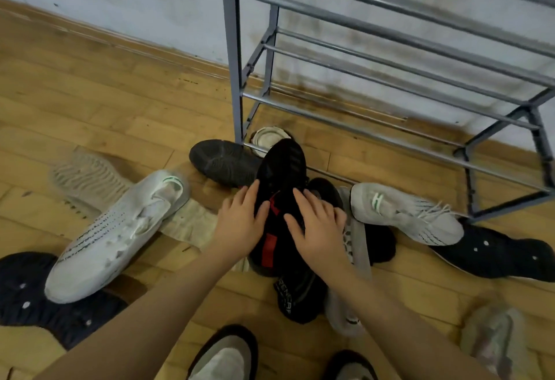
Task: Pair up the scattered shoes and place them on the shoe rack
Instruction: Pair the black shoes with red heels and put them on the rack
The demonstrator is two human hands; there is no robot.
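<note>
A black shoe with a red stripe [282, 169] lies on top of the shoe pile, its toe pointing at the grey metal shoe rack [399, 37]. My left hand [240, 226] holds its left side, thumb across the top. My right hand [321, 232] lies over its right side with the outer fingers curled down. Another black shoe [326, 192] shows just behind my right hand. A white sneaker with a green mark [120, 229] lies to the left, and its match [405, 214] lies to the right by the rack's foot.
On the wooden floor lie a dark shoe sole-up [222, 163], a beige shoe sole-up [87, 178], navy dotted shoes at left [39, 298] and right [504, 256], a grey shoe [354, 259], and a pale shoe [492, 340]. The rack's shelves hold nothing.
</note>
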